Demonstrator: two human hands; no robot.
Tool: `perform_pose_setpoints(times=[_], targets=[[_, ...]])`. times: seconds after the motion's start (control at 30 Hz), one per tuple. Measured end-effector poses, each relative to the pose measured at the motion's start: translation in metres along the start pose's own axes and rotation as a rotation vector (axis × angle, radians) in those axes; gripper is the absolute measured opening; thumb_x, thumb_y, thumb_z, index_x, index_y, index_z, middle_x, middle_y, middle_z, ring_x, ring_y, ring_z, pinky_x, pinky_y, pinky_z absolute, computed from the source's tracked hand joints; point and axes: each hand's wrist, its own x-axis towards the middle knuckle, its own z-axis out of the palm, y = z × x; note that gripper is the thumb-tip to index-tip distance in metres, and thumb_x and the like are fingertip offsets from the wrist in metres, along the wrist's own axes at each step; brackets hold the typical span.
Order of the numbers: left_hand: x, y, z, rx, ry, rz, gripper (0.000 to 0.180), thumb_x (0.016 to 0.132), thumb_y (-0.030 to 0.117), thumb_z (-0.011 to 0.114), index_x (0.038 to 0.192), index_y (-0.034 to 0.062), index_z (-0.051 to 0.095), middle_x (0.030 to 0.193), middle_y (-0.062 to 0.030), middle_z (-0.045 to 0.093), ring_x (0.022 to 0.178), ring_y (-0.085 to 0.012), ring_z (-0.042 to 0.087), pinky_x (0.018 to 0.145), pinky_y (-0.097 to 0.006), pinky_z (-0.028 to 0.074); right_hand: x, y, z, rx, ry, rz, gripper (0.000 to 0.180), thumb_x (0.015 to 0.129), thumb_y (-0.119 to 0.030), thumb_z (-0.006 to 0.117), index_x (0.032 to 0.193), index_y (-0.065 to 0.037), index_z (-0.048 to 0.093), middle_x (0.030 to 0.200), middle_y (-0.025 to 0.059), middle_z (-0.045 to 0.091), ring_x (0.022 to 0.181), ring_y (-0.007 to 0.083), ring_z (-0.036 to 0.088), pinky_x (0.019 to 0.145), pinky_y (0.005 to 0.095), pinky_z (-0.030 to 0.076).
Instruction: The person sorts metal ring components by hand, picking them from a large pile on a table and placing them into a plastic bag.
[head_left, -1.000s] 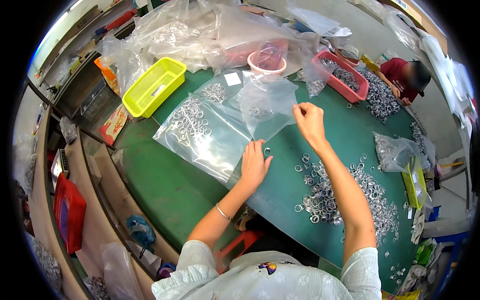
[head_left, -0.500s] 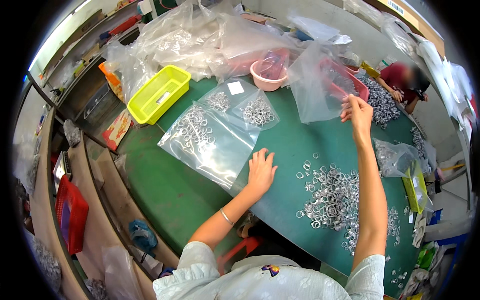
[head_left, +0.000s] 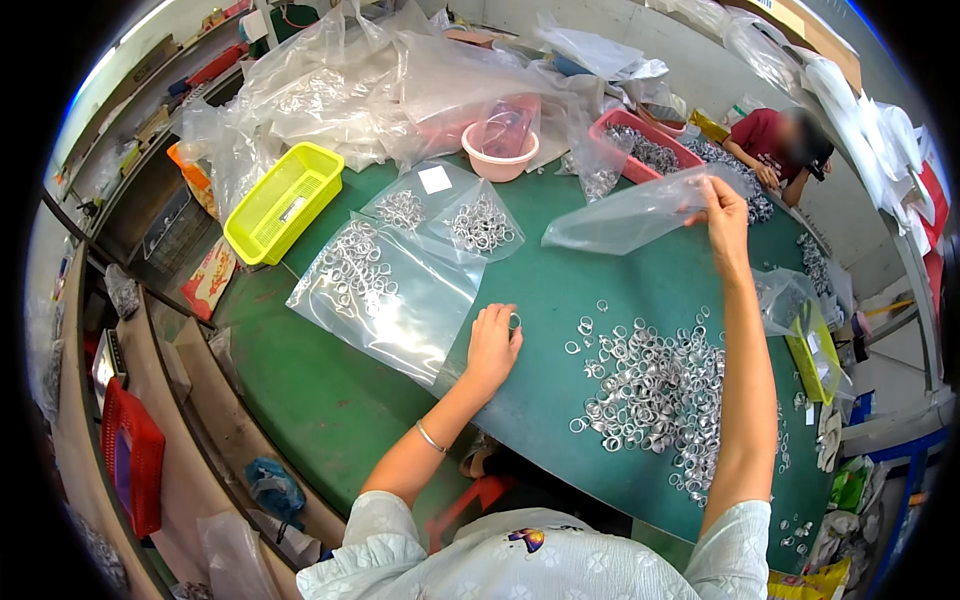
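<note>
My right hand (head_left: 727, 215) pinches the edge of a clear plastic bag (head_left: 630, 215), which hangs out to its left above the green table. My left hand (head_left: 492, 345) rests at the table with curled fingers, and a small metal ring (head_left: 514, 321) shows between its thumb and forefinger. Beside it lies a flat clear plastic sheet (head_left: 415, 325) with a pile of silvery rings (head_left: 350, 262) on it. Two smaller groups of rings lie just beyond, near a white paper square (head_left: 435, 179). Below the raised bag spreads a big loose heap of metal rings (head_left: 655, 385).
A yellow basket (head_left: 285, 205) and a pink bowl (head_left: 500, 155) stand at the back, before heaped plastic bags (head_left: 330, 90). Farther right are a pink tray (head_left: 605, 128) of metal parts and a person (head_left: 765, 145) in dark red. Another yellow basket (head_left: 815, 360) sits right.
My right hand has drawn the plastic bag away from the pink tray, toward me, and swung it level. A ring now shows at my left hand's fingers. The view has shifted slightly.
</note>
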Motion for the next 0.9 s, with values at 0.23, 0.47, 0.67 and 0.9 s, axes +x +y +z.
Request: perform_pose_setpoints(times=[0.23,0.47,0.67,0.9], targets=[[0.007,0.009,-0.018,-1.158,-0.179,-0.596,0.034,0.084,0.006,0.058,0.116,-0.0017,0.050,0.101,-0.0096,0.062,0.089,-0.0144,0.060,0.071,-0.023,0.046,-0.047,0.014,0.023,0.173,0.370,0.093,0.032,0.094,-0.024,0.045,0.101,0.004,0.058,0.089,0.0085,0.060,0.075,0.0193,0.063,0.060,0.0278,0.054],[-0.001,0.029,-0.030,-1.510,-0.260,-0.542,0.036,0.087,0.005,0.053,0.121,-0.0022,0.045,0.114,-0.0149,0.057,0.101,-0.0186,0.057,0.080,-0.026,0.046,-0.146,0.078,0.019,0.366,0.143,0.891,0.025,0.091,-0.012,0.044,0.107,0.005,0.051,0.093,0.0147,0.060,0.072,0.0226,0.064,0.053,0.0286,0.053],[-0.011,0.027,-0.033,-1.723,-0.323,-0.658,0.039,0.086,0.003,0.054,0.123,-0.0035,0.042,0.118,-0.0180,0.053,0.105,-0.0224,0.055,0.086,-0.030,0.046,-0.168,0.036,0.029,0.085,-0.278,0.921,0.031,0.089,-0.012,0.047,0.113,0.007,0.049,0.090,0.0121,0.062,0.061,0.0141,0.060,0.040,0.0225,0.046],[-0.016,0.023,-0.036,-1.628,-0.231,-0.731,0.036,0.084,0.000,0.054,0.118,-0.0053,0.046,0.121,-0.0183,0.050,0.109,-0.0246,0.053,0.091,-0.033,0.045,-0.155,0.035,0.096,0.143,-0.507,0.614,0.025,0.088,-0.012,0.051,0.109,0.001,0.054,0.090,0.0063,0.061,0.066,0.0085,0.055,0.046,0.0204,0.045]])
